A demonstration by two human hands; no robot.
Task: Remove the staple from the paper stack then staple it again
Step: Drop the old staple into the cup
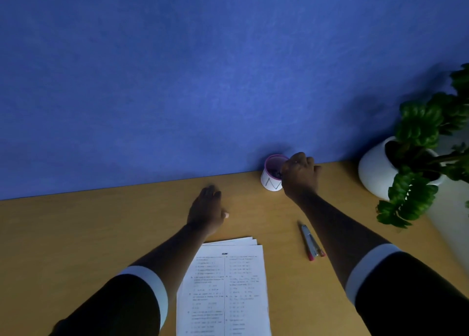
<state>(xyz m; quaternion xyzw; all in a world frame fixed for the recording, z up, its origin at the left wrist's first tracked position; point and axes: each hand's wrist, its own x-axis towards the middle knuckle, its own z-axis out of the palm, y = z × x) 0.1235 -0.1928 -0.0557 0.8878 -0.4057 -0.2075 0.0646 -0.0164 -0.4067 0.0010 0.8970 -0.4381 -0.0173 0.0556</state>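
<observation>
The right hand (299, 175) is curled at the rim of the cup (272, 173) by the table's (101, 234) far edge, fingertips dipping inside; whether it has hold of anything there I cannot tell. The left hand (206, 208) lies flat and empty on the table, just beyond the paper stack (224, 290). The stack sits at the near edge, long axis running near to far, fanned top sheets nearest the left hand; the stapler (311, 243) lies near it to the right.

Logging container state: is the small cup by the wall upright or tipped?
Upright: the cup stands on its base, open mouth up, right hand at its rim.
</observation>
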